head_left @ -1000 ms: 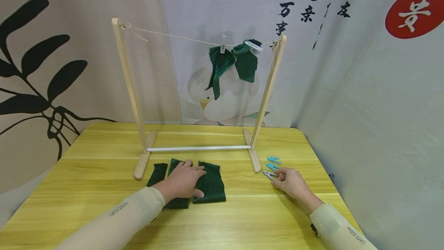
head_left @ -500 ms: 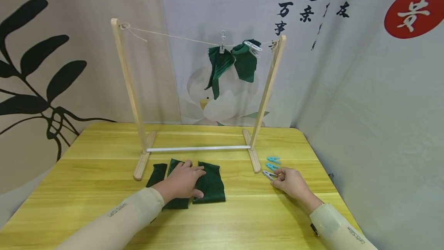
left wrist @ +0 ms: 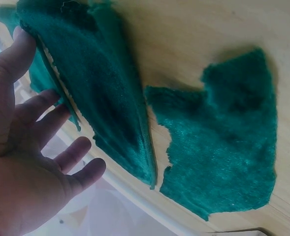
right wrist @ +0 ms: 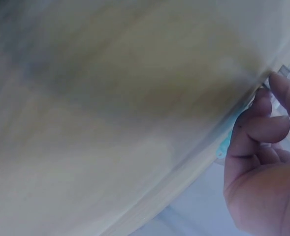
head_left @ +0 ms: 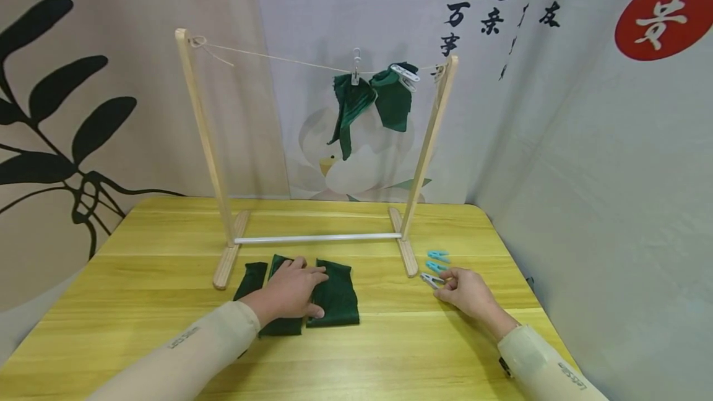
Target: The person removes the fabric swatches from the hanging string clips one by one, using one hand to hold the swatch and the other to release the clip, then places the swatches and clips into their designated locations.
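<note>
My left hand (head_left: 289,289) lies with spread fingers over the middle dark green cloth (head_left: 283,327). Its fingertips and thumb reach the edge of the right green cloth (head_left: 337,294), while a third green cloth (head_left: 252,280) lies partly under the forearm. In the left wrist view the fingers are extended beside a green cloth (left wrist: 93,83). My right hand (head_left: 472,294) pinches the end of a whitish clothespin (head_left: 431,280) on the table between thumb and forefinger. Two blue clothespins (head_left: 438,255) lie just beyond it. The right wrist view shows the curled fingers, with the clothespin mostly hidden.
A wooden rack (head_left: 207,135) with a string (head_left: 278,56) stands behind the cloths. Two green cloths (head_left: 393,107) hang from the string near the right post (head_left: 429,147), held by a small hook clip (head_left: 355,76) and a white clothespin (head_left: 405,73). A curtain wall stands beyond the table (head_left: 362,364).
Both hands keep their places on the cloth and at the whitish clothespin. The head view has shifted very slightly.
</note>
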{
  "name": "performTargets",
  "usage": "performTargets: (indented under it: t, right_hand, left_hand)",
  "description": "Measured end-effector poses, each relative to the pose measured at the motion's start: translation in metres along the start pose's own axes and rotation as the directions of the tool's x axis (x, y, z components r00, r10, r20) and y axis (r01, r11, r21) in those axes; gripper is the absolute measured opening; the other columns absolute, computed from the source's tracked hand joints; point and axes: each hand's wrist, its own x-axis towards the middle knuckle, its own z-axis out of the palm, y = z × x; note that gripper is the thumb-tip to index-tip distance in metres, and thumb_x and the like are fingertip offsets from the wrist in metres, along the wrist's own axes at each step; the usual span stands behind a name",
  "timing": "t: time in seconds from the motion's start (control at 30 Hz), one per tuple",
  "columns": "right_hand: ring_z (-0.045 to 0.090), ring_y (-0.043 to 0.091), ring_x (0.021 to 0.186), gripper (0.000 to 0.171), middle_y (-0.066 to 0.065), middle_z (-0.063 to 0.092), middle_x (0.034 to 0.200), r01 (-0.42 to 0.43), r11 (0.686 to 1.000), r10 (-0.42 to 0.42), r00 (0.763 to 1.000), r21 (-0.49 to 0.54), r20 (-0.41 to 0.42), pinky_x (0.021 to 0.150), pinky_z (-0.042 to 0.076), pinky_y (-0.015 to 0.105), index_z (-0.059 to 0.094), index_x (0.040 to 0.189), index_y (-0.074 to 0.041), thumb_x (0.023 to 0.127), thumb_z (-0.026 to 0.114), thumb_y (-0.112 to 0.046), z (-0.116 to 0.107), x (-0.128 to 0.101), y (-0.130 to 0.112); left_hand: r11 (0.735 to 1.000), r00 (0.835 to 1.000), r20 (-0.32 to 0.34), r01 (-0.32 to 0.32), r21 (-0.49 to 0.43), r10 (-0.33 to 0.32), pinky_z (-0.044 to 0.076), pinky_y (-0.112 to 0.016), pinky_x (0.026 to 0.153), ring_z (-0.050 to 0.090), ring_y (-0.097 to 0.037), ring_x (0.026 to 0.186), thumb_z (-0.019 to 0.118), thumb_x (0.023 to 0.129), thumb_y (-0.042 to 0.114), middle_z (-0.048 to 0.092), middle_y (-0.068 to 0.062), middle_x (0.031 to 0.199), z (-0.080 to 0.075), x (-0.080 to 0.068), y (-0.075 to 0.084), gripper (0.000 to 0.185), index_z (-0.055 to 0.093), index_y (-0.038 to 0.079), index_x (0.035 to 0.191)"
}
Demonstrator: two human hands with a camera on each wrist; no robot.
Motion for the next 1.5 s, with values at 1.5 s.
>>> performTargets:
  t: [1.5]
  right_hand:
    - [0.065,0.016,0.075,0.040,0.002,0.073,0.092,0.302,0.943,-0.323,0.933,-0.143,-0.160,0.067,0.052,0.032,0.066,0.124,-0.013,0.090,0.073,-0.031,-0.145,0.022,-0.152]
  left_hand:
    - [0.596,0.811,-0.540,-0.323,-0.735,-0.226,0.030,-0.045,0.121,0.038,-0.017,0.145,0.059,0.093,0.057,0.044,0.005,0.155,-0.234,0.051,-0.011,0.063,0.036,0.044,0.150]
